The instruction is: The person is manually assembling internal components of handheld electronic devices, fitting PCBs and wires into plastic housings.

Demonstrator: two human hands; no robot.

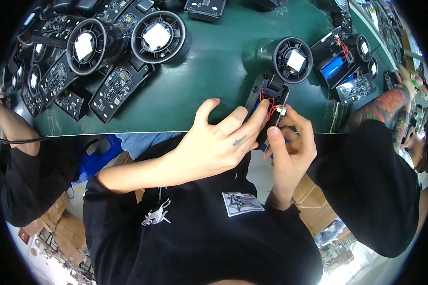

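Observation:
At the table's near edge, both my hands are on a small black device housing [274, 85] with thin red wires [272, 107] and blue parts inside. My left hand [218, 142] reaches in from the left, its index fingertip pressing by the wires. The thumb is partly hidden below, and the outer fingers are lifted away. My right hand [292, 152] grips the lower right side of the housing between thumb and fingers. A small white connector [281, 110] shows at its index fingertip. Just beyond stands a black round fan-like unit [292, 60] with a white square pad.
Several black circuit-board housings [121, 90] and round units [158, 37] are piled at left on the green table [214, 71]. More units with blue cells [332, 68] lie at right. Another person's tattooed arm [383, 107] is at right, and someone's forearm [16, 123] at left.

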